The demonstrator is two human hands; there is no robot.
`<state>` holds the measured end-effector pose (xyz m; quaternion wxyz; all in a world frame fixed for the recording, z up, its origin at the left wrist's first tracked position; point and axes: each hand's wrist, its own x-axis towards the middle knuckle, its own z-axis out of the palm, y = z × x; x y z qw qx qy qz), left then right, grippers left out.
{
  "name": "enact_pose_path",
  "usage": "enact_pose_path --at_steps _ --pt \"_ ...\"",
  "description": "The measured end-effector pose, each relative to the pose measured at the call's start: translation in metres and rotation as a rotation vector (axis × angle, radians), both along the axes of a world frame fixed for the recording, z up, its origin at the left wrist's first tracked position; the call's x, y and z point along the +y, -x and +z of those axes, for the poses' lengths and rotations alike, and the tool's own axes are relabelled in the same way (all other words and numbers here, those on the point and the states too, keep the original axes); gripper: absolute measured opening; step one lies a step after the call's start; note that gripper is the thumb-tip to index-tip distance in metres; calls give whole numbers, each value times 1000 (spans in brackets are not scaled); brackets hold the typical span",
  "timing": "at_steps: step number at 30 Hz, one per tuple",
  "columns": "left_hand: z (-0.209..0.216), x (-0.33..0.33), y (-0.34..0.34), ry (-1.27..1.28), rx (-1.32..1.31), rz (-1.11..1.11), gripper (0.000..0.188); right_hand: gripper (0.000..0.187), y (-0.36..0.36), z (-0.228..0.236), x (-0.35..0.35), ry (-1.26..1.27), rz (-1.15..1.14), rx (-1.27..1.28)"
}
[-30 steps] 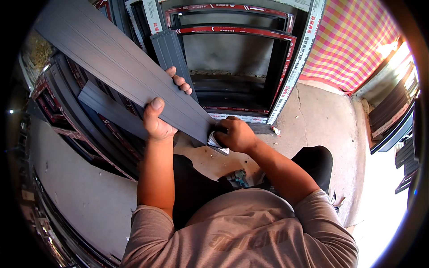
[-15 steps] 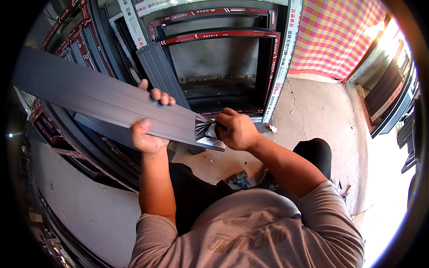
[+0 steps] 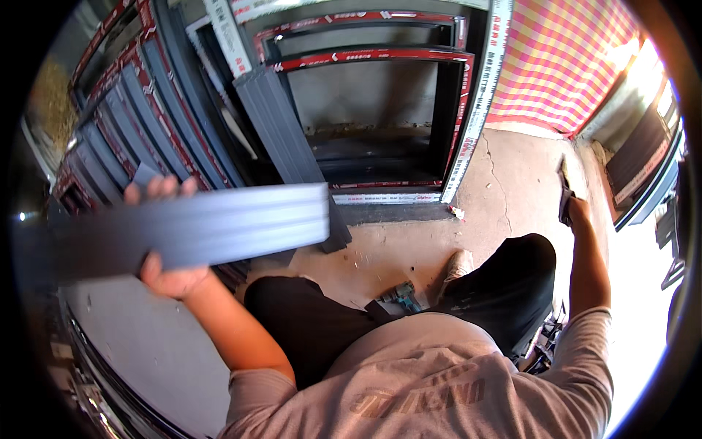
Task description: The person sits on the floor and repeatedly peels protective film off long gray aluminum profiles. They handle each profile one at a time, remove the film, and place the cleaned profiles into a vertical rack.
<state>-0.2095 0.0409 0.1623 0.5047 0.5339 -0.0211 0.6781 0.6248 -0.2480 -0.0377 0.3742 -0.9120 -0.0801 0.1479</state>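
A long grey grooved panel (image 3: 248,223) is held out to the left, blurred by motion. My left hand (image 3: 174,276) grips it across its width, thumb on the near edge and fingertips over the far edge. The panel's right end looks bright and bare, while its left end fades into shadow. Out at the far right, my right hand (image 3: 580,212) is closed on a thin, crumpled strip of dark film (image 3: 564,192), which hangs away from the panel.
Window frames (image 3: 380,55) with red and white tape stand ahead, and a grooved board (image 3: 281,124) leans on them. Several grey frames (image 3: 139,124) are stacked at the left. A teal power drill (image 3: 402,294) lies between my legs. A checkered curtain (image 3: 556,66) hangs at the back right.
My right hand has pulled the dark film off the panel's right end and swung far right with it. My left hand has moved left and down with the panel, which is now nearly level.
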Motion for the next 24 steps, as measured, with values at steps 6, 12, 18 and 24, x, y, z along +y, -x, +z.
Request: enact_pose_path --at_steps 6,12,18,24 --pt "-23 44 -38 530 -180 28 46 36 30 -19 10 -303 6 24" --pt "-28 49 -76 561 11 159 39 28 138 51 125 -468 375 72" --pt "-50 66 -114 695 106 438 51 25 212 77 175 -717 653 231" --pt "-136 102 -117 706 342 286 38 25 250 61 183 -313 750 -73"
